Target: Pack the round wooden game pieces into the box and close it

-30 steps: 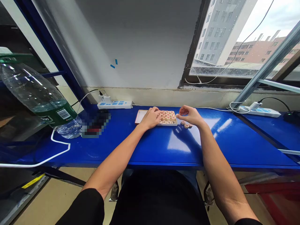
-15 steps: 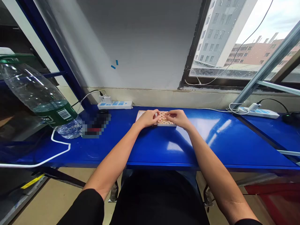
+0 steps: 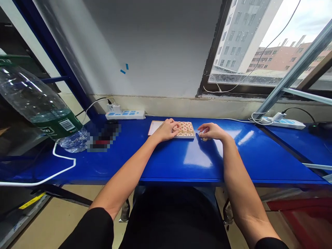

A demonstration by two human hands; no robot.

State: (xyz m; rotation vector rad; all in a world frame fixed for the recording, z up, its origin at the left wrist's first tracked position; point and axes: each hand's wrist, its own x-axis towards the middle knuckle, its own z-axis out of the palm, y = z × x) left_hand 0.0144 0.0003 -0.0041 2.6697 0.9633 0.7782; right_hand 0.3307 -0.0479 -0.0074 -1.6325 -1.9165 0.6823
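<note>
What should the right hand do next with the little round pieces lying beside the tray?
Probably pinch one loose piece and carry it over to the tray. The right hand is already curled over the pieces on the blue table, the tray's left part shows bare, and the left hand rests on the tray as if steadying it beside the packed pieces.
</note>
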